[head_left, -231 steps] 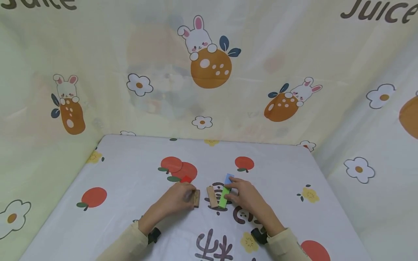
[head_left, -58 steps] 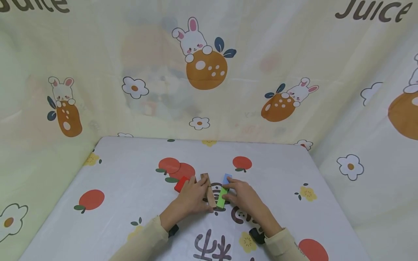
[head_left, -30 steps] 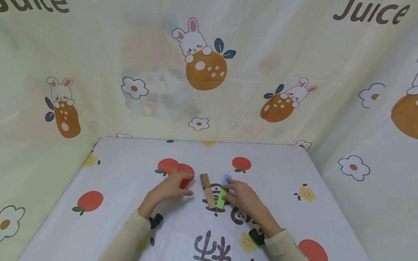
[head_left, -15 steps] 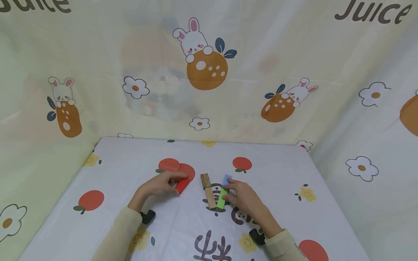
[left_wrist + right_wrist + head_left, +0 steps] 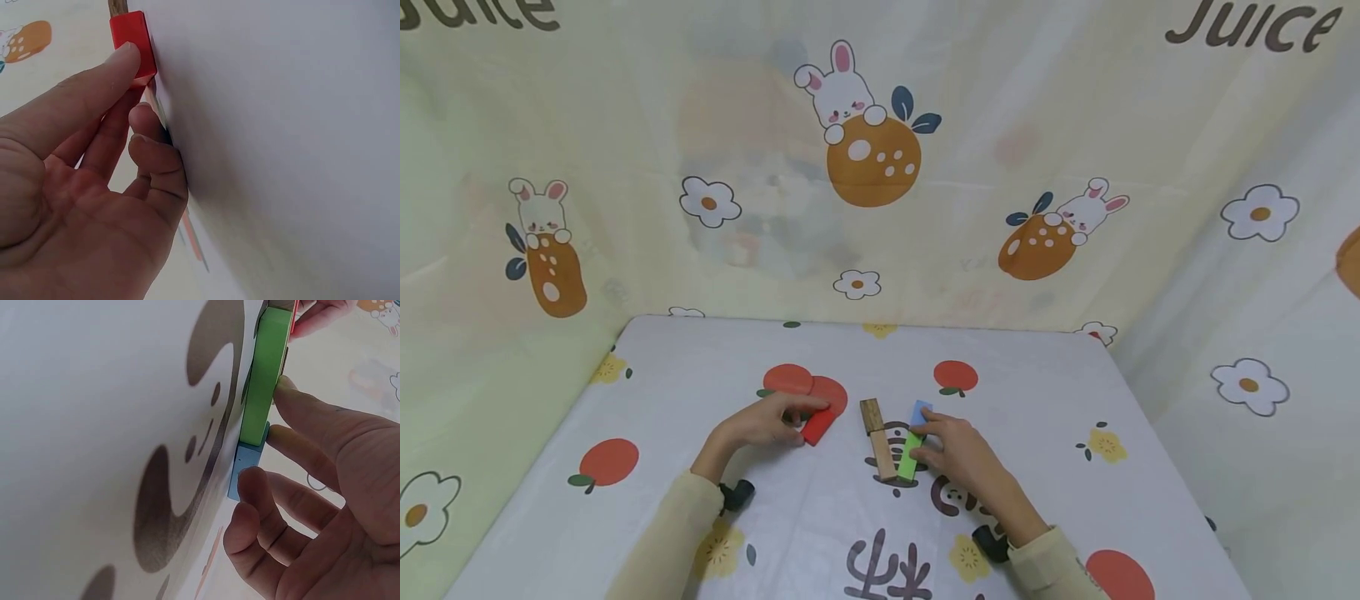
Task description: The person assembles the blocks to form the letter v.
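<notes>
My left hand (image 5: 767, 419) pinches a red wooden block (image 5: 818, 427) between thumb and fingers, on the table left of the other blocks. In the left wrist view, the thumb lies on the red block's (image 5: 134, 44) broad face. My right hand (image 5: 966, 454) rests its thumb on a green block (image 5: 910, 457) and its fingertips on a blue block (image 5: 921, 412), which lie end to end. Beside them, a dark brown block (image 5: 871, 415) and a light wooden block (image 5: 883, 456) form another line. The two lines converge toward the near end.
A white tablecloth (image 5: 685, 375) printed with fruit, flowers and dark lettering covers the table. Patterned curtains (image 5: 760, 275) hang behind and at both sides. Each wrist wears a black camera, such as the left wrist camera (image 5: 739, 496).
My left hand has set the dark brown block at the light block's far end, let go, moved left and taken hold of the red block. My right hand has stayed on the green and blue blocks.
</notes>
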The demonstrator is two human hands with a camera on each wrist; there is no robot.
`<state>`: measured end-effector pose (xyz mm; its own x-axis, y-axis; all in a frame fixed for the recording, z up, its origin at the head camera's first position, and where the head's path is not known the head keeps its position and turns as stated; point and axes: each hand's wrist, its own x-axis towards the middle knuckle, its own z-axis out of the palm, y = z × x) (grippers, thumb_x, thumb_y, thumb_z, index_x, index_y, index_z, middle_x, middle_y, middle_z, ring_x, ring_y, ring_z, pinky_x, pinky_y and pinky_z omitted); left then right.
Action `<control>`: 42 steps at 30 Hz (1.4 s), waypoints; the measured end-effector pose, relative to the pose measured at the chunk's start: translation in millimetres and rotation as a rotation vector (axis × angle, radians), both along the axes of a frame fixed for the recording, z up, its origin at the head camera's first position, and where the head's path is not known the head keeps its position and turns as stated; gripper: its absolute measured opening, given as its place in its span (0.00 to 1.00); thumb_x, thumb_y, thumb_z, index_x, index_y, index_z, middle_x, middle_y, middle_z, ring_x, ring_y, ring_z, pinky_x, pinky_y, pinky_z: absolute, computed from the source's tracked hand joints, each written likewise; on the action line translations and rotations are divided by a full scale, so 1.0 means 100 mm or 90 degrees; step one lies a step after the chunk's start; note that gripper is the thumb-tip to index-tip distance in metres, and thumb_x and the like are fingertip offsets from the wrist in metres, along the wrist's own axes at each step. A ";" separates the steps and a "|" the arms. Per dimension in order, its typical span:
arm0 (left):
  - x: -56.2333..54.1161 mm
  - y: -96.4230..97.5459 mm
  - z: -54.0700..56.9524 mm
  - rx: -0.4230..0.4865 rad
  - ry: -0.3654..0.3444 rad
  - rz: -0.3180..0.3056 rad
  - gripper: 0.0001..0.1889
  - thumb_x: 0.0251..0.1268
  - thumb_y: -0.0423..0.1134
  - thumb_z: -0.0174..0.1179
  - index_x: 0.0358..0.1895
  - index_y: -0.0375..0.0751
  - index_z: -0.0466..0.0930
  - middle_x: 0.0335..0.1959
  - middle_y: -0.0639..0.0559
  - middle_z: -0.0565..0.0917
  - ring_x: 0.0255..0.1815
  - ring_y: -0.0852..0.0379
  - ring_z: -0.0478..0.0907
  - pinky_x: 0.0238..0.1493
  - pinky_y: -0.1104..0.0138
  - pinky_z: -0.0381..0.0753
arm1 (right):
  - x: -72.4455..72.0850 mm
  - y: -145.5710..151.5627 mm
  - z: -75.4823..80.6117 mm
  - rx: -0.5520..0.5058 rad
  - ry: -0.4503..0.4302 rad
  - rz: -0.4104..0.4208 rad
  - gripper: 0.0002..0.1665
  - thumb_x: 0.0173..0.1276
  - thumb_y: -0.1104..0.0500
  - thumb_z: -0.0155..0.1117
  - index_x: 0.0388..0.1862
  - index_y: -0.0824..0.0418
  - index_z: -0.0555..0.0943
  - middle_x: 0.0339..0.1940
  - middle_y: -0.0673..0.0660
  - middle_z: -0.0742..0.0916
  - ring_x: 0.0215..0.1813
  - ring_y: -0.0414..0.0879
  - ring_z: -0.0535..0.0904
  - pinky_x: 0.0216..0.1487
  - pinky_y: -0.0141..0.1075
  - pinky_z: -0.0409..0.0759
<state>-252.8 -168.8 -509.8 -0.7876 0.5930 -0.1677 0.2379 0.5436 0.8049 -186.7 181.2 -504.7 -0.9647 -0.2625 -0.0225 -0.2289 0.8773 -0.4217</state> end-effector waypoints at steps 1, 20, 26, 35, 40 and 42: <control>0.00 0.00 0.00 -0.001 -0.002 0.000 0.32 0.64 0.27 0.68 0.73 0.46 0.79 0.48 0.46 0.80 0.51 0.48 0.73 0.45 0.62 0.77 | 0.00 0.00 0.00 0.000 -0.001 0.000 0.28 0.66 0.49 0.79 0.63 0.55 0.88 0.79 0.59 0.78 0.80 0.61 0.74 0.77 0.57 0.74; 0.02 0.01 0.00 0.002 0.016 0.004 0.31 0.66 0.27 0.68 0.74 0.46 0.78 0.40 0.45 0.78 0.43 0.51 0.73 0.40 0.66 0.75 | 0.02 0.00 -0.01 -0.006 -0.003 -0.004 0.28 0.67 0.49 0.78 0.64 0.55 0.87 0.79 0.59 0.78 0.80 0.61 0.73 0.77 0.57 0.74; 0.01 0.02 -0.02 0.017 0.016 0.073 0.32 0.66 0.29 0.70 0.74 0.46 0.78 0.41 0.45 0.80 0.42 0.52 0.73 0.37 0.66 0.75 | 0.01 0.00 -0.01 -0.001 -0.003 -0.005 0.28 0.67 0.49 0.78 0.65 0.54 0.87 0.79 0.59 0.78 0.80 0.61 0.73 0.77 0.57 0.74; -0.02 0.04 0.00 0.054 0.000 0.236 0.33 0.65 0.32 0.73 0.74 0.46 0.77 0.33 0.48 0.74 0.37 0.53 0.71 0.31 0.66 0.71 | 0.00 0.01 -0.01 0.003 -0.003 -0.004 0.28 0.67 0.49 0.78 0.65 0.54 0.87 0.79 0.59 0.78 0.80 0.61 0.74 0.77 0.57 0.74; 0.00 0.12 0.02 0.070 -0.004 0.300 0.33 0.66 0.32 0.72 0.74 0.43 0.77 0.51 0.40 0.82 0.50 0.48 0.73 0.36 0.66 0.74 | 0.00 0.00 -0.01 0.007 -0.007 -0.004 0.28 0.67 0.48 0.78 0.65 0.54 0.87 0.79 0.59 0.78 0.80 0.61 0.74 0.77 0.57 0.74; 0.01 0.18 0.02 0.071 -0.006 0.316 0.32 0.66 0.32 0.72 0.75 0.43 0.76 0.65 0.37 0.81 0.59 0.43 0.73 0.41 0.64 0.79 | -0.01 0.01 -0.01 0.006 -0.007 -0.001 0.28 0.67 0.48 0.78 0.65 0.54 0.87 0.79 0.59 0.77 0.80 0.61 0.74 0.76 0.57 0.74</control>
